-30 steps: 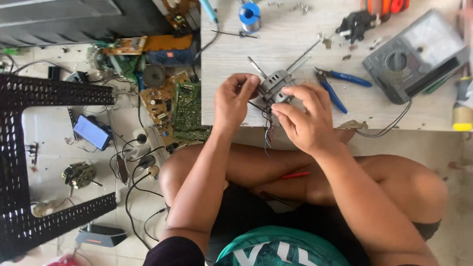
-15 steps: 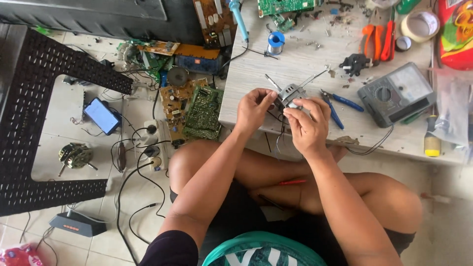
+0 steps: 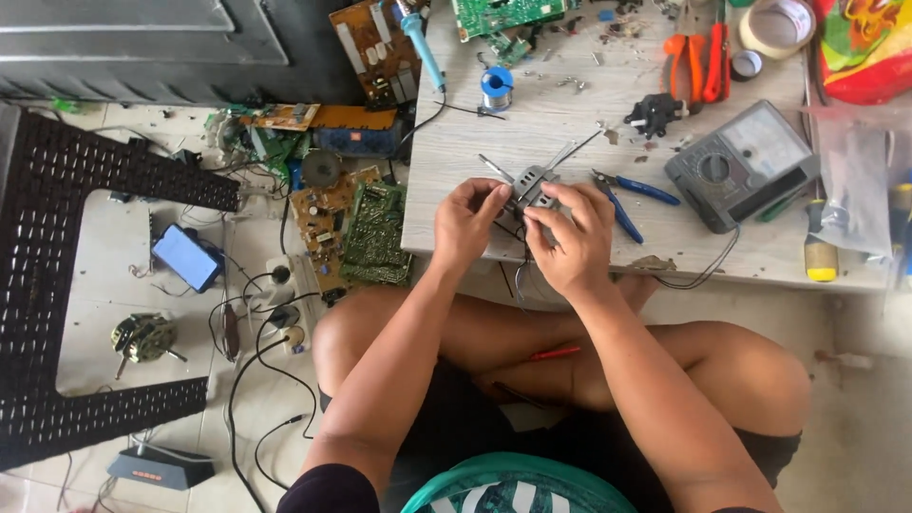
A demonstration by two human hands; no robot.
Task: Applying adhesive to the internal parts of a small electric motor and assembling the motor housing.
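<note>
Pale table (image 3: 570, 114), grey component (image 3: 532, 185) in fingers (image 3: 494, 195)

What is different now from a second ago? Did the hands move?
Mostly the view moved: the camera tipped up, so more of the wooden table shows, with tape rolls and orange pliers now in sight. The left hand and right hand still grip the small grey part with wires between them, as before. The grey meter and blue pliers lie where they were.
</note>
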